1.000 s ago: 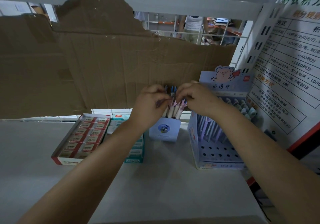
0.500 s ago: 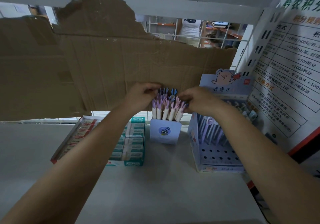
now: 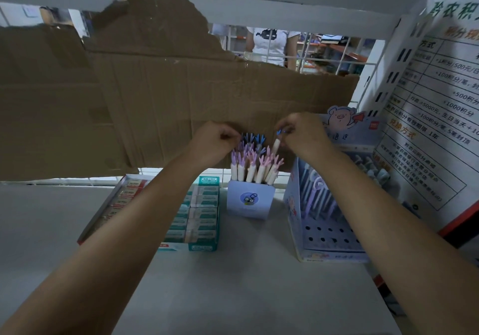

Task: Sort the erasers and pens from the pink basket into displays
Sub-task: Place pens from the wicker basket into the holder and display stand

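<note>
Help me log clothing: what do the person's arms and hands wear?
Nothing visible. The left hand and right hand are ungloved, without rings, watch or bracelets; the left forearm and right forearm are bare to the frame edge, no sleeves.

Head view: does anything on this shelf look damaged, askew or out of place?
The cardboard behind the shelf is torn, with a ragged top edge leaving a gap. One pen sits higher than the others in the cup because the right hand pinches its top. Nothing is spilled.
</note>
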